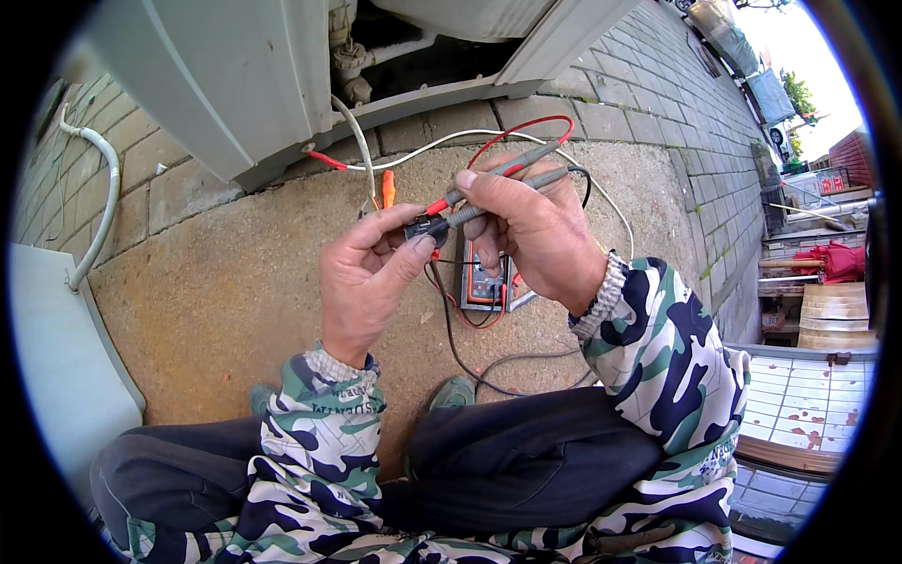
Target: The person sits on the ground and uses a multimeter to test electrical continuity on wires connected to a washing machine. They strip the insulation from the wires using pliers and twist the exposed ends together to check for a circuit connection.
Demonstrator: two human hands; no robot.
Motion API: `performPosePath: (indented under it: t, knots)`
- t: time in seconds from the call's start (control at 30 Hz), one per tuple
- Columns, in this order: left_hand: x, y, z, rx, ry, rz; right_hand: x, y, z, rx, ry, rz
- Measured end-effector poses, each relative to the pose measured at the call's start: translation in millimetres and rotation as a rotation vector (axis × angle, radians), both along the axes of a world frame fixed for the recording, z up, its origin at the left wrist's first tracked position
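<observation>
My left hand (366, 277) pinches a small black component (423, 228), with wires hanging below it. My right hand (536, 235) grips two grey test probes together, one with red parts (517, 164) and one with a black lead (554, 176), their front ends at the component; whether the tips touch it is unclear. An orange-and-grey multimeter (477, 287), partly hidden by my right hand, rests below them with red and black leads plugged in. An orange screwdriver (388, 190) is just behind my left hand, among white and red cables.
A pale appliance cabinet (216, 85) with an open bottom stands ahead. Another pale panel (70, 348) is at left, near a white hose (99, 188). My legs are folded on the concrete slab (216, 301). Paving (705, 207), stacked boards (827, 310) and red cloth (836, 263) are at right.
</observation>
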State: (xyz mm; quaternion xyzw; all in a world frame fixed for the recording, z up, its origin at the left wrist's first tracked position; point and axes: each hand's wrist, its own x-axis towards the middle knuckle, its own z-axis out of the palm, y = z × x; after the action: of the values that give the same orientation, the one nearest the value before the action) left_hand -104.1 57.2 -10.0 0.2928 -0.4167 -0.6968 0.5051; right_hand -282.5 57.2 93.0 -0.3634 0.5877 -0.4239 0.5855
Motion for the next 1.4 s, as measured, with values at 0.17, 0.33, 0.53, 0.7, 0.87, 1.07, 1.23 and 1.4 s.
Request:
performPosePath:
  t: [0.17, 0.33, 0.53, 0.7, 0.87, 1.07, 1.23, 1.4]
  knots:
    - [4, 0, -1, -0.036, -0.042, 0.011, 1, 1, -1, 0.046, -0.027, -0.021]
    - [5, -1, -2, -0.068, -0.066, 0.041, 3, 1, -3, 0.095, -0.057, -0.029]
    - [8, -3, -6, -0.067, -0.046, 0.074, 8, -1, -6, 0.059, -0.074, -0.048]
    - [20, -8, -12, -0.031, -0.043, 0.087, 3, -1, -6, 0.122, -0.01, 0.092]
    - [31, -15, -22, 0.038, -0.001, 0.171, 7, 1, -2, 0.125, 0.108, 0.209]
    - [53, -24, -40, 0.053, -0.064, 0.232, 5, -4, 9, 0.104, 0.239, 0.387]
    - [52, -26, -47, 0.045, -0.069, 0.217, -2, -6, 8, 0.012, 0.242, 0.249]
    - [51, -29, -44, 0.04, -0.154, 0.216, -2, -9, 1, 0.024, 0.267, 0.303]
